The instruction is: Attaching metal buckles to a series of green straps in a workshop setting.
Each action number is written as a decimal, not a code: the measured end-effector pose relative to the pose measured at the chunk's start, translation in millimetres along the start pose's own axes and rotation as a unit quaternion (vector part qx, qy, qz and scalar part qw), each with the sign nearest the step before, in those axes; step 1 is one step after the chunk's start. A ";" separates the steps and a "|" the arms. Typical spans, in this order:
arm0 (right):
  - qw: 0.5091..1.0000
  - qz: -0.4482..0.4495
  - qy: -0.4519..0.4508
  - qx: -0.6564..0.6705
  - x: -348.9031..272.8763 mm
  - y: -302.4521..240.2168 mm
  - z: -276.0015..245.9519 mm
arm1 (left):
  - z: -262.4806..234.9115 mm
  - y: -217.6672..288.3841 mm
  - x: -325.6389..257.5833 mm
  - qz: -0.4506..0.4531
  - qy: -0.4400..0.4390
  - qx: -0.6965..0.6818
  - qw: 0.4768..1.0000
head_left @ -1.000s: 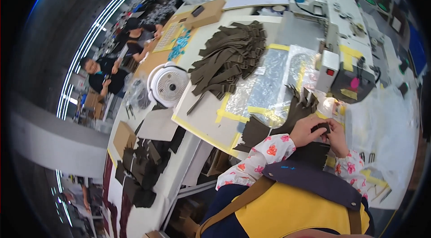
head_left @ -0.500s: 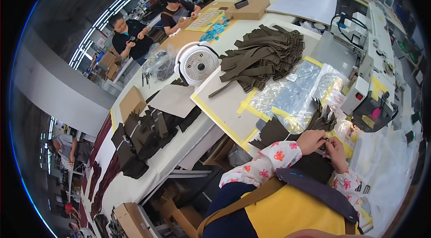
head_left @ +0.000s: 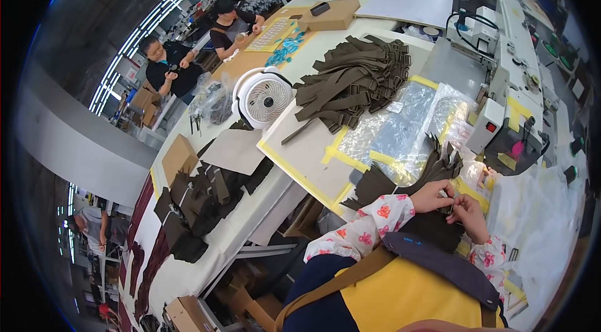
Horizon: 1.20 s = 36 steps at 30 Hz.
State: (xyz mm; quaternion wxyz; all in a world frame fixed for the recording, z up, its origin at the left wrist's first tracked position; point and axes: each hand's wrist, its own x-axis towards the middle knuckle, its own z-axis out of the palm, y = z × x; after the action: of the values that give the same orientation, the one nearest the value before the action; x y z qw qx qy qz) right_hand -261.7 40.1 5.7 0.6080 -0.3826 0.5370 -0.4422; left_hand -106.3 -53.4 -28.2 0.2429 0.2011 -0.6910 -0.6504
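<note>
My left hand (head_left: 432,197) and my right hand (head_left: 471,217) are close together at the near edge of the workbench, fingertips pinched. Between them is something small, too hidden by the fingers to name. Just beyond my left hand, dark brown fabric strips (head_left: 432,166) lie fanned out, and a dark piece of cloth (head_left: 432,232) shows below both hands. Farther off is a large heap of dark brown straps (head_left: 357,81), with buckles along its right side. Clear plastic sheeting (head_left: 400,128), edged with yellow tape, covers the bench between heap and hands.
A white fan (head_left: 266,99) stands left of the strap heap. Bundled dark fabric pieces (head_left: 200,207) lie on the left table. At the right is a machine with a red switch (head_left: 490,127), near crumpled translucent plastic (head_left: 532,213). Two people work across the table.
The whole view has shifted, so bench and fan appear farther left. My hands stay pinched together, fingertips slightly repositioned. The dark bit seen between them before is less visible.
</note>
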 end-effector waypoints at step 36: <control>0.820 0.121 0.371 -0.419 -156.0 61.2 -129.7 | 30.1 3.7 23.6 -0.067 -0.222 0.300 0.926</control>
State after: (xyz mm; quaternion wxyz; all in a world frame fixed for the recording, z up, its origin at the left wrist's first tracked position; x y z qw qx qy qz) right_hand -387.6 208.6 -19.7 0.1923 -0.3390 0.8976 -0.2061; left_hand -143.1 -43.0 -23.8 -0.0319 0.1607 -0.8749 -0.4558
